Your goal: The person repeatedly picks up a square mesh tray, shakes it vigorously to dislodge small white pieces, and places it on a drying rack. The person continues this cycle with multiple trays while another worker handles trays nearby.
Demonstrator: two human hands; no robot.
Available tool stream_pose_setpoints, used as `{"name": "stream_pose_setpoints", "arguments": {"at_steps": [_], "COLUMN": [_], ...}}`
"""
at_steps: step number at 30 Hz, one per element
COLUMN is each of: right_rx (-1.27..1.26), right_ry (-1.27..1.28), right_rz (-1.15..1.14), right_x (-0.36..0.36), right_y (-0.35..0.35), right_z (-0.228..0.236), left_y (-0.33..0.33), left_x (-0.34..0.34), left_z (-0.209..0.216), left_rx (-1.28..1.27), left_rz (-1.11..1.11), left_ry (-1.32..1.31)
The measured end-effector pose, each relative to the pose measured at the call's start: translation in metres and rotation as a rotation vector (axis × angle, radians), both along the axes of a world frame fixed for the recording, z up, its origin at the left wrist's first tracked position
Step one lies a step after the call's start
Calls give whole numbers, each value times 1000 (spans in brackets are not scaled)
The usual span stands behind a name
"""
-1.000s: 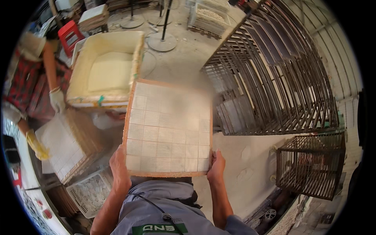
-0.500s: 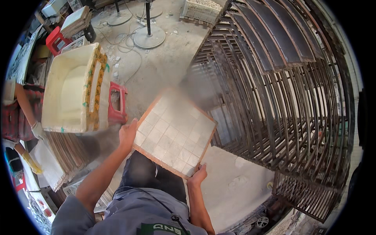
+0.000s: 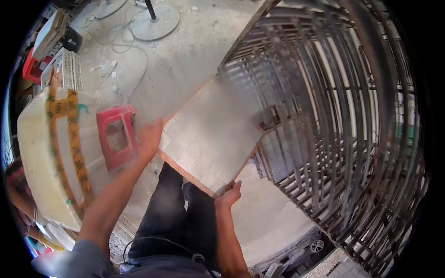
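A square board with an orange-brown rim and pale square mosaic tiles is held out in front of my body. My left hand grips its left corner, fingers wrapped under the edge. At the near right corner, my right hand is closed on it, thumb along the side. The board's far right part reaches up to the bars of a dark metal rack; a blurred patch there hides whether they touch.
Left of me stands a pale tub with patterned yellow tape, by a red plastic stool. White crates and a round stand base lie farther off. A cable and tile scraps are on the floor. Another person's arm shows at far left.
The view has turned toward the rack, and the tub and stool have shifted left. The board, still in both hands, is closer to the rack bars.
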State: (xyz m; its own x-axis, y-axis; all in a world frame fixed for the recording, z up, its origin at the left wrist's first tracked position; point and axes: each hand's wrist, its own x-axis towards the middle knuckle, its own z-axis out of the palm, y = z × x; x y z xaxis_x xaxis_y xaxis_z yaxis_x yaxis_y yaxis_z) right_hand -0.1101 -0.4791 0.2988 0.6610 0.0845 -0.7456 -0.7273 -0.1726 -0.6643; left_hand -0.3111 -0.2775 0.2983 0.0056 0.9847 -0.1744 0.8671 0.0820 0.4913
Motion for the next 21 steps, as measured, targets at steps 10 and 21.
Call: {"name": "stream_pose_setpoints", "arguments": {"at_steps": [10, 21], "right_rx": [52, 22], "right_ry": [-59, -54], "right_rz": [-68, -111], "right_x": [17, 30], "right_y": [77, 85], "right_z": [-83, -111], "left_y": [104, 117], "left_x": [52, 82], "left_z": [-86, -108], "left_rx": [-76, -117], "left_rz": [191, 204], "left_ry": [-322, -324]}}
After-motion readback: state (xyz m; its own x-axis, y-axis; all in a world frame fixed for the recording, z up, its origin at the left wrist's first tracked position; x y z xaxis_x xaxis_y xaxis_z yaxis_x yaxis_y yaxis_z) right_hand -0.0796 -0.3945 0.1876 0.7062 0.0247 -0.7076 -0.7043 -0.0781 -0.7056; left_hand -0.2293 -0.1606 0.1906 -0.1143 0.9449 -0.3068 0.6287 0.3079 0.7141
